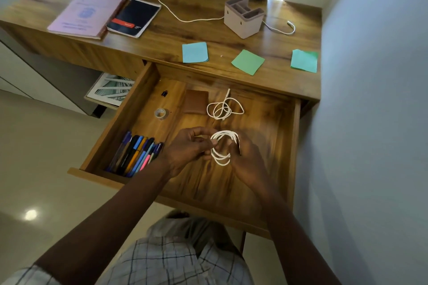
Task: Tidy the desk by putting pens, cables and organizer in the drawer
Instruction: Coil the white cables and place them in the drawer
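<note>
Your left hand (185, 148) pinches, right hand (248, 160) grips one cable (221, 161), coiled compact for the drawer (266, 127) beneath them.

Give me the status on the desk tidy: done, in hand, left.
Done: pens lie in the front left corner of the drawer, and one coiled white cable lies further back. In hand: both the left hand and right hand hold a second coiled cable over the drawer. Left: the long cable and the organizer on the desk.
</note>
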